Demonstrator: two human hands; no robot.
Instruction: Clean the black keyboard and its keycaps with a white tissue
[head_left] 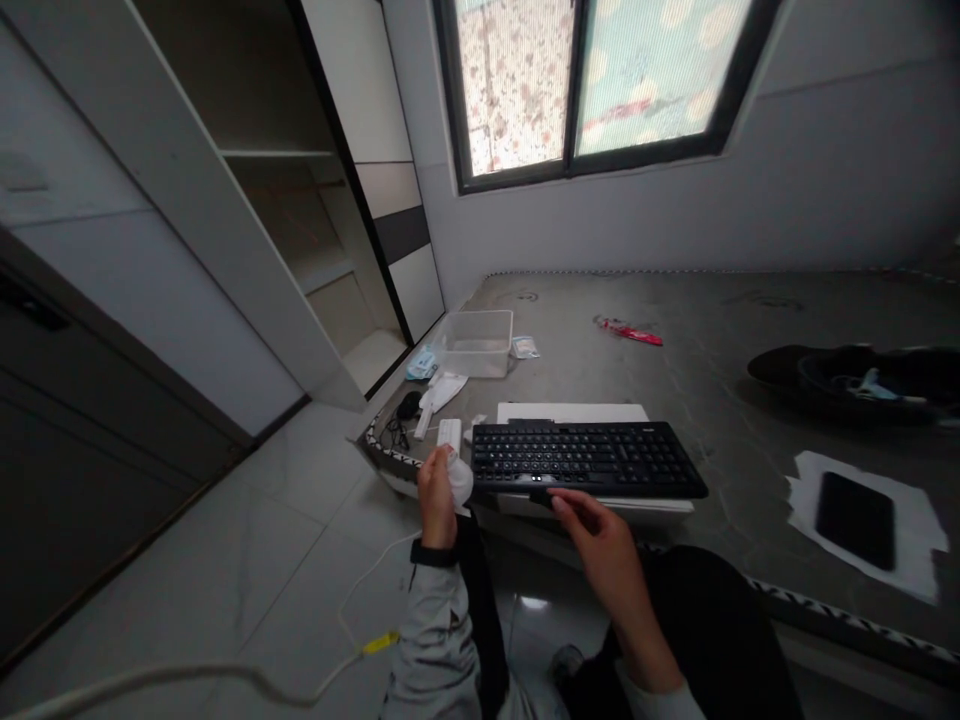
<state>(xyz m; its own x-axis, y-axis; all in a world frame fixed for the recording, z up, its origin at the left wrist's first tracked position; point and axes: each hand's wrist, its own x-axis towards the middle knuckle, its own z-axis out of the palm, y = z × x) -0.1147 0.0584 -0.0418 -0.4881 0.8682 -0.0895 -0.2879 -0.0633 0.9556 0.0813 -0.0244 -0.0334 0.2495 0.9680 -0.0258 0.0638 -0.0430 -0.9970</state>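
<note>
A black keyboard (585, 458) lies near the front edge of the mattress, on top of a flat white box (645, 506). My right hand (604, 545) is at the keyboard's front edge, thumb and forefinger pinched on a small dark piece (540, 497) whose kind I cannot make out. To the left of the keyboard, my left hand (437, 505) is closed around a crumpled white wad (461, 482) that looks like tissue or cloth. Just beyond its fingers is a white oblong object (449, 433); whether the hand touches it is unclear.
A clear plastic bin (476, 345) stands on the mattress (705, 330), beside a blue-and-white packet (422, 363) and a black cable (396, 432). Rightward are a red wrapper (632, 332), a dark bag-like item (817, 385) and a phone (856, 520) on white paper. A pale cable (255, 680) crosses the floor.
</note>
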